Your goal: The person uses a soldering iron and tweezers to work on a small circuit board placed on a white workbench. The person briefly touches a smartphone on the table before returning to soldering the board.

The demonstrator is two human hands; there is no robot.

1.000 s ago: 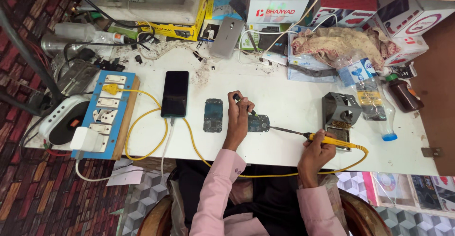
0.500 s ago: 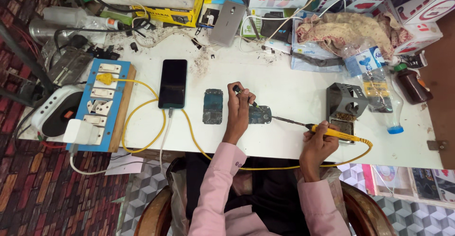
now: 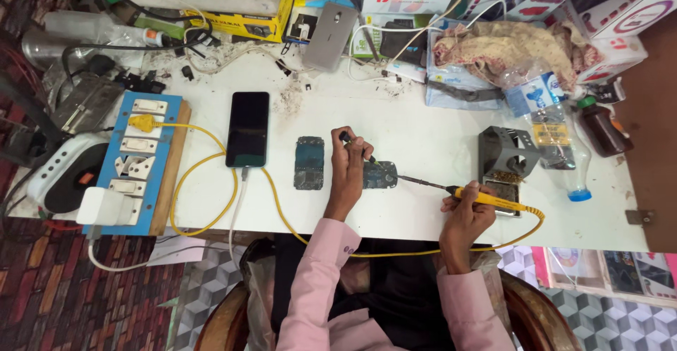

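Phone repair workshop: soldering iron (image 3: pixel 486 197), circuit boards (image 3: pixel 309 163), cluttered bench (image 3: pixel 423 122).

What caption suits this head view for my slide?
Right hand aims yellow soldering iron at small circuit board; left hand steadies it.

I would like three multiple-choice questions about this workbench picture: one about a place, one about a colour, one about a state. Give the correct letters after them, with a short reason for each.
1. Where does the black phone lie?
A. Between the blue switch board and the loose circuit board
B. On the cloth at the back
C. Under the plastic bottle

2. What colour is the handle of the soldering iron?
A. Red
B. Yellow
C. Green

3. What is the right hand doing?
A. Resting empty on the table
B. Gripping the soldering iron
C. Holding the bottle

Answers
1. A: the phone lies flat on the white table, the board with switches to one side and the loose circuit board to the other.
2. B: the handle and its cable are yellow.
3. B: the fingers close around the handle, tip aimed at the small board by the left hand.
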